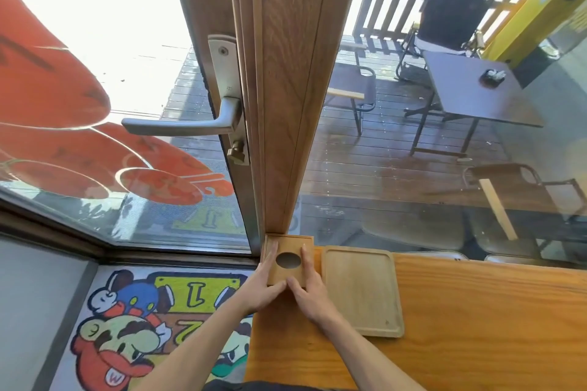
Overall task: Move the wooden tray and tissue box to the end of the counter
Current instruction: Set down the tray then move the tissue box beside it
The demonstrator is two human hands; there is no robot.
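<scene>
Head view shows us the wooden tissue box (288, 260) standing at the far left corner of the wooden counter (460, 320), directly at the foot of the wooden door post (286, 89) that rises behind it. We note a dark oval opening in the top face of the tissue box. Both hands grip the tissue box: the left hand (262, 287) lies along its left side with the fingers extended toward the door post and the thumb at the near edge, and the right hand (306, 290) lies along its right side in the mirrored posture, with its thumb meeting the left thumb at the near edge. We cannot tell whether the tissue box rests fully on the counter or is slightly raised. The wooden tray (360, 292) lies flat on the counter just to the right of the tissue box, its long side running away from us and its raised rim facing up; the right hand is just beside its left rim, and we cannot tell whether they touch. Left of the tissue box, the counter ends and a cartoon-printed floor mat (158, 327) lies below. A metal lever door handle (178, 125) projects from the glass door left of the door post. Through the glass to the right of the door post we see an outdoor deck with a dark square table (476, 89) and folding chairs.
</scene>
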